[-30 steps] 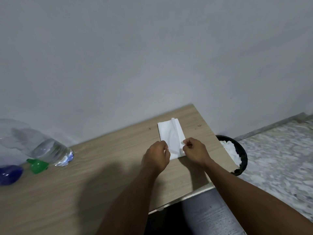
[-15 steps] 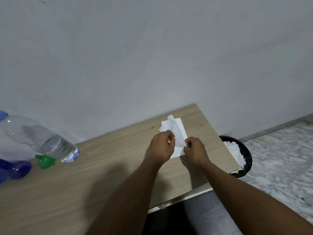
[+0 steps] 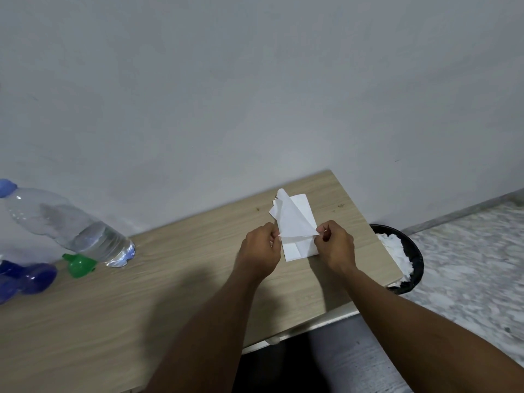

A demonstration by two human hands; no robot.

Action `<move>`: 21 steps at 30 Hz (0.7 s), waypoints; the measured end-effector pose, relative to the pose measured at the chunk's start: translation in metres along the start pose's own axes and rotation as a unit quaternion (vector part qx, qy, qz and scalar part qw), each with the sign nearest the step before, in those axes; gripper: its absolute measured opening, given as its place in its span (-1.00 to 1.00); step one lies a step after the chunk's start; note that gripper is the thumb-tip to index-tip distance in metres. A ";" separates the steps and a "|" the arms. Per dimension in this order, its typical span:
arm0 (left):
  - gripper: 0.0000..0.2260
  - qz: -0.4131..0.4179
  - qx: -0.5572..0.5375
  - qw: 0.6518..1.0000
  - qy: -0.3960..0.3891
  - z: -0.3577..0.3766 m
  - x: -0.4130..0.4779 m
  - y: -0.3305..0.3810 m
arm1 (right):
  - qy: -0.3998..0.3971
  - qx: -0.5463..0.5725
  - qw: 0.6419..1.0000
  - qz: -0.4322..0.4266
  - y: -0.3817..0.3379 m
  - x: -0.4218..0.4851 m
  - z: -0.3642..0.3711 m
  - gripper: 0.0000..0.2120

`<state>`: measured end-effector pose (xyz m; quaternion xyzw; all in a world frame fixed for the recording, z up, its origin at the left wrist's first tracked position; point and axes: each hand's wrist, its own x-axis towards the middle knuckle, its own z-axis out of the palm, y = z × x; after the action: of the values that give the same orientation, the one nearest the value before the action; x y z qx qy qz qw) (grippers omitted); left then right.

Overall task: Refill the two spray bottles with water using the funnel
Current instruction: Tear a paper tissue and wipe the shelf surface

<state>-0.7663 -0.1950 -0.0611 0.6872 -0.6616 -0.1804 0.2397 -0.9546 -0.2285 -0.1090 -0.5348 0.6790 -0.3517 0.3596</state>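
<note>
A folded white paper tissue (image 3: 295, 222) lies near the right end of the wooden table (image 3: 170, 293). My left hand (image 3: 259, 251) pinches the near left edge of its top layer, and my right hand (image 3: 336, 248) pinches the near right edge; that layer is peeled up off the rest. At the far left a large clear water bottle (image 3: 65, 225) with a blue cap stands on the table. A green funnel (image 3: 79, 265) lies beside its base, and a blue spray bottle (image 3: 25, 279) lies at the left edge, partly cut off.
A grey wall runs behind the table. A black waste bin (image 3: 411, 259) holding crumpled white tissue stands on the mottled floor just past the table's right end. The table's near right corner is below my right forearm.
The tissue lay flat a second ago. Both hands have since lifted its top layer and pulled it apart. The view has shifted left, showing more of the water bottle and blue bottle.
</note>
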 end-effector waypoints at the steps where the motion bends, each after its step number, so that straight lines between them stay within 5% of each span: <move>1: -0.93 -0.003 0.003 1.000 -0.001 0.000 -0.001 -0.002 | -0.005 0.002 1.000 0.004 -0.001 -0.001 -0.001 -0.91; 21: -0.95 -0.009 -0.005 0.999 0.047 -0.017 0.000 -0.009 | -0.024 -0.024 0.998 0.047 -0.005 -0.013 0.011 -0.84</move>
<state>-0.7489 -0.1938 -0.0526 0.6999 -0.6424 -0.1532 0.2719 -0.9403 -0.2180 -0.1089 -0.5191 0.7026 -0.3052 0.3791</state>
